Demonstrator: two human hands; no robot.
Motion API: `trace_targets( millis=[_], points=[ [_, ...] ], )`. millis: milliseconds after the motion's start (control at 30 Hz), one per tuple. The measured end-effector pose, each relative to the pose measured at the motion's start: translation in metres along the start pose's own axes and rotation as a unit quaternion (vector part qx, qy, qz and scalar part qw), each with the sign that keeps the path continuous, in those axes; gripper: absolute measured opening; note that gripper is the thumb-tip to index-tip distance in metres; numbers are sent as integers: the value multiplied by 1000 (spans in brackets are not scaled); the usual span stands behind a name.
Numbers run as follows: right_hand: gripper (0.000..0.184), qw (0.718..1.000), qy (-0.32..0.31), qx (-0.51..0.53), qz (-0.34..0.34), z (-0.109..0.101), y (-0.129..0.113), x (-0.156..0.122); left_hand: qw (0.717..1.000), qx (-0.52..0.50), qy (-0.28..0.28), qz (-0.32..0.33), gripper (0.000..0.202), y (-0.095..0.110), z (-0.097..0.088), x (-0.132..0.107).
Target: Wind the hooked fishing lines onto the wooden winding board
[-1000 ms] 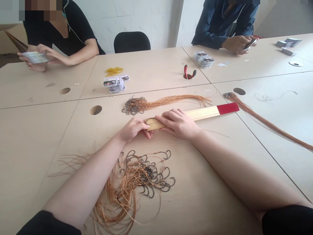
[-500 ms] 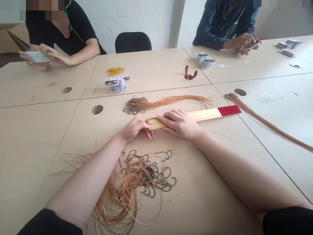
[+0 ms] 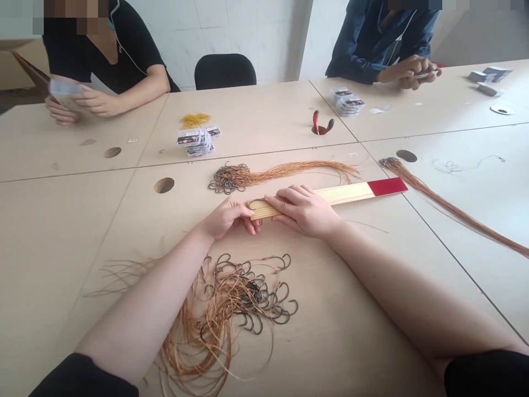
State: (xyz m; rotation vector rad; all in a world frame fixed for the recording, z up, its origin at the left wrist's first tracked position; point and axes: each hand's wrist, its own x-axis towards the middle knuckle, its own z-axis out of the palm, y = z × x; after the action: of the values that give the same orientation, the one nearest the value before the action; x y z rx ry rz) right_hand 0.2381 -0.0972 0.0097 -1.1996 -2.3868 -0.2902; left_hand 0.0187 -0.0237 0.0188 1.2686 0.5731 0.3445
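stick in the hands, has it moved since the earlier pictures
No, not noticeably: the stick's red end crosses the table seam at about the same spot.

Part of wooden strip (image 3: 346, 194) lay hidden under right hand (image 3: 308, 212). Left forearm (image 3: 152, 298) covered some of near line bundle (image 3: 219, 303). Pliers (image 3: 316, 119) had lower ends hidden. View's right edge cut off rightmost line bundle (image 3: 446, 204). Stacked boxes (image 3: 197, 141) bore unreadably small print.

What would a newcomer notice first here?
Probably the tangle of dark hooks and orange lines, low in the picture. Next, the pale strip with a red end, held beyond it by the left hand and right hand. Farther back, red handles poke up from a hole in the table.
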Motion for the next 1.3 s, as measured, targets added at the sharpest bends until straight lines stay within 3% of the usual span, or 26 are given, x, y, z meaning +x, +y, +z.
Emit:
trace_targets(
  millis=[600, 1033, 1167, 1300],
  points=[
    [46, 995, -59, 57, 54, -4, -4, 4, 1000, -4, 9, -26, 21, -1, -3, 3],
    [44, 995, -62, 51, 53, -9, -7, 6, 1000, -18, 10, -14, 25, -5, -6, 2],
    [44, 996, -23, 57, 66, -25, -7, 10, 996, -88, 2, -1, 42, -5, -8, 1],
    [42, 989, 62, 102, 83, -59, -10, 14, 996, -92, -8, -11, 50, -3, -8, 1]
  ],
)
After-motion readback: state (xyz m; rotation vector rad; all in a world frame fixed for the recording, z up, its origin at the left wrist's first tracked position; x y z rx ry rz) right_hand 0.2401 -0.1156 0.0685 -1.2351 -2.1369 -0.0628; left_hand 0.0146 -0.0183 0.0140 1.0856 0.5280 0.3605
